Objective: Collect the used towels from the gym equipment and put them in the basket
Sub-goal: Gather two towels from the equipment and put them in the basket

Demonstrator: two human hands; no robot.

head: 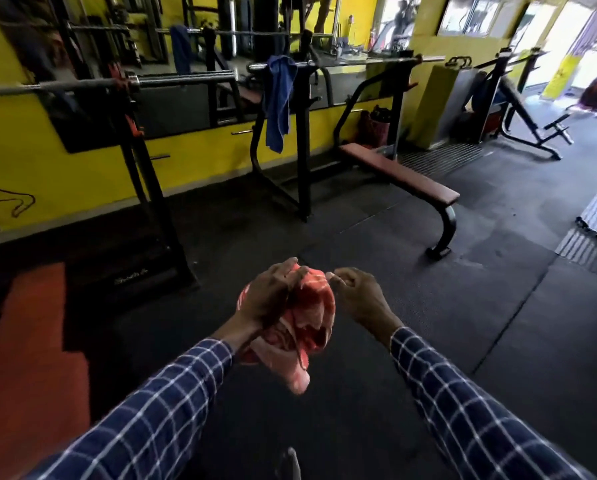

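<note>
My checked sleeves (172, 393) reach out nearest the lens, and between my hands hangs a bunched red towel (307, 327), its long axis running up and down with the loose tail pointing at the floor. My left hand (269, 296) is clenched around the towel's upper part, fingers buried in the folds. My right hand (357, 294) sits just beside it, its fingertips pinching the towel's top edge. Far left, a barbell (58, 85) rests across a dark rack by the yellow wall (82, 174). Further along, a blue towel (279, 102) is draped over a second bar, hanging straight down, lengthways vertical, well apart from me. Right of it stands a flat bench (399, 174) with a brown pad, on the black floor (359, 237).
</note>
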